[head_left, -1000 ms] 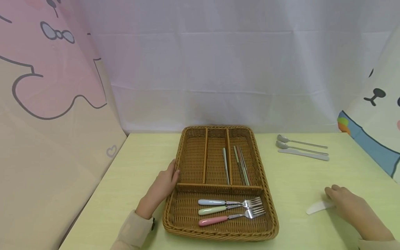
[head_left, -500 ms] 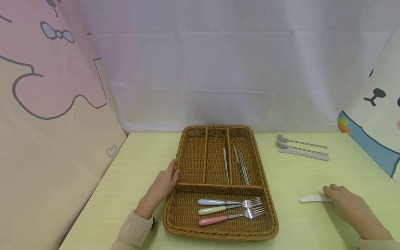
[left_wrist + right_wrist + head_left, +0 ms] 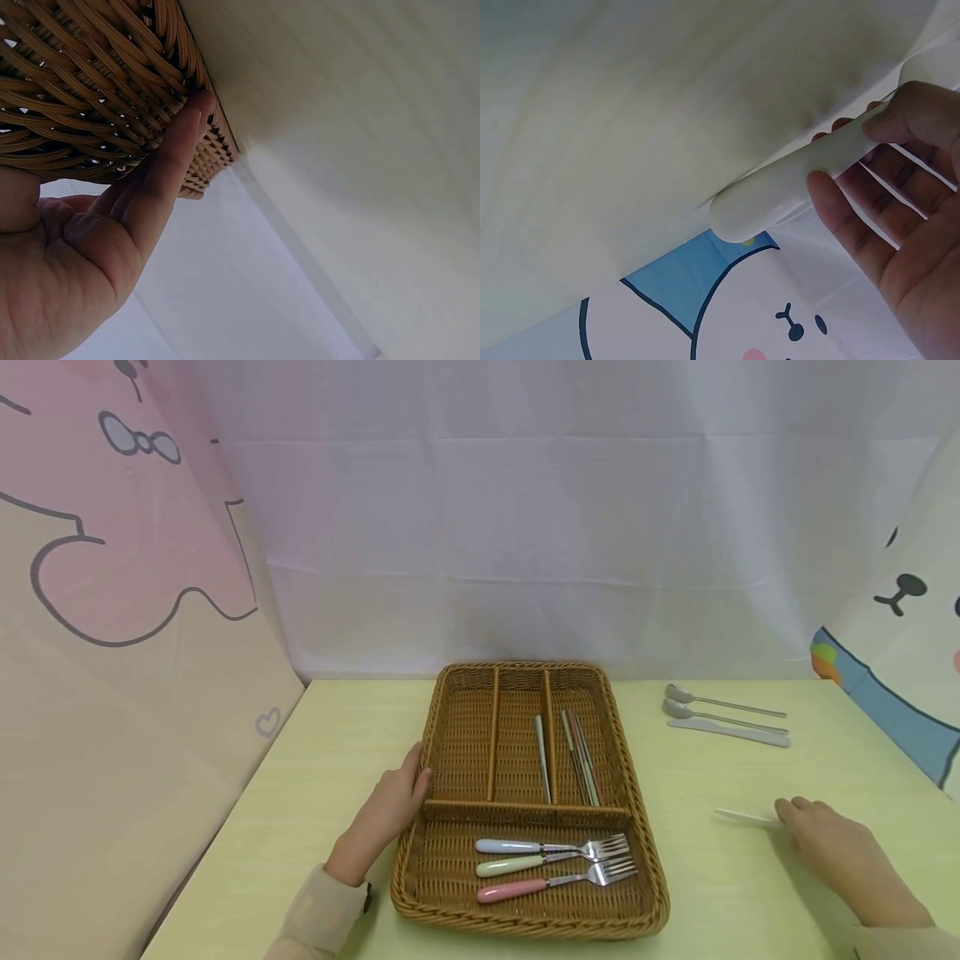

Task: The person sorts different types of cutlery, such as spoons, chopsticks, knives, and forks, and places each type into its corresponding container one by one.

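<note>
In the head view, my left hand point(image 3: 392, 802) lies along the left side of a brown wicker basket point(image 3: 651, 860). The left wrist view shows its straight fingers point(image 3: 161, 180) against the woven outer wall, thumb up at the rim. Right of the basket, my right hand point(image 3: 821, 847) pinches a pale table knife point(image 3: 742, 817), its narrow end pointing left. Seen from the right wrist, thumb and fingers hold the rounded handle point(image 3: 780, 191) close over the tabletop. Three forks with blue, green and pink handles point(image 3: 512, 891) lie in the basket's front compartment.
Chopsticks point(image 3: 581, 760) lie in the back right compartment, and another slim stick point(image 3: 542, 760) in the back middle one. Two spoons point(image 3: 678, 708) and another knife point(image 3: 727, 732) rest at the table's back right. A white cloth point(image 3: 525, 527) hangs behind the table.
The knife in my right hand has turned: its free end swung from lower left to slightly upper left, and its flat side has tipped edge-on. My left hand and the basket stay put.
</note>
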A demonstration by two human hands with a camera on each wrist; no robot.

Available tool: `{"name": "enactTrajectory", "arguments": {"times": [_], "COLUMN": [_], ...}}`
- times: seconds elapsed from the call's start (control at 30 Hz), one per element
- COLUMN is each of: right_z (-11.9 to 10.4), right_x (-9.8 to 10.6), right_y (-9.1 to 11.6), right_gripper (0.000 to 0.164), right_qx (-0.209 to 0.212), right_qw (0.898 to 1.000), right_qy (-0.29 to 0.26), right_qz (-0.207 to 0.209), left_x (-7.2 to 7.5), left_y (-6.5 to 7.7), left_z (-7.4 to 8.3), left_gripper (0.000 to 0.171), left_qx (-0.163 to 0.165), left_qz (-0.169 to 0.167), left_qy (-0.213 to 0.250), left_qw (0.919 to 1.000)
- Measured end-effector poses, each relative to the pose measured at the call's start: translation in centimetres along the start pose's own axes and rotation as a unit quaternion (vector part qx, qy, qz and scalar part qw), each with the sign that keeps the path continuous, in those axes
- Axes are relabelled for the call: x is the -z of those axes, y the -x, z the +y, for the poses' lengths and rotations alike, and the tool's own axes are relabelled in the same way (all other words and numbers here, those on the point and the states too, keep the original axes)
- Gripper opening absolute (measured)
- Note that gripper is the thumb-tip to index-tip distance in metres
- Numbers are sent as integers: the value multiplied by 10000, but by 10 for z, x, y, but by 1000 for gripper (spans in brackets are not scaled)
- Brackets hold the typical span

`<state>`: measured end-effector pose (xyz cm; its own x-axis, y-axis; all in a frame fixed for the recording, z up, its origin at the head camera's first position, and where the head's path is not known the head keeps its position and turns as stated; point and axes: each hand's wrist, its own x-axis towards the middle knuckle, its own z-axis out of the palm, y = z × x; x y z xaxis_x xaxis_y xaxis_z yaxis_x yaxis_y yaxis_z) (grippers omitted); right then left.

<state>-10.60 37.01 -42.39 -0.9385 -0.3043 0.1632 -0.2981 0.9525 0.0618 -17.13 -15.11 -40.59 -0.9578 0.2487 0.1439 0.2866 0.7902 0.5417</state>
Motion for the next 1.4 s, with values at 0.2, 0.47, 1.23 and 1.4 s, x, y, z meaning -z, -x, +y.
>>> {"name": "enactTrajectory", "arguments": {"times": [0.2, 0.47, 1.23, 1.4], "right_z": [0, -9, -45, -55], "right_x": [1, 11, 31, 35], "right_y": [-3, -14, -58, -68], "right_gripper": [25, 27, 29, 28], "right_qx": [54, 68, 642, 851], "right_qw": [9999, 9994, 9884, 9827], "right_qy": [2, -87, -14, -5], "right_qz": [112, 331, 1374, 1643], "left_x": [-1, -2, -1, -1], "left_y": [-1, -1, -1, -1], "left_z": [-2, -3, -3, -2], "left_gripper": [50, 51, 51, 51], "left_qx": [15, 51, 68, 70], "left_qz": [-23, -77, -97, -86], "left_qy": [54, 115, 158, 171], "left_qw": [10000, 9999, 9998, 9998]}}
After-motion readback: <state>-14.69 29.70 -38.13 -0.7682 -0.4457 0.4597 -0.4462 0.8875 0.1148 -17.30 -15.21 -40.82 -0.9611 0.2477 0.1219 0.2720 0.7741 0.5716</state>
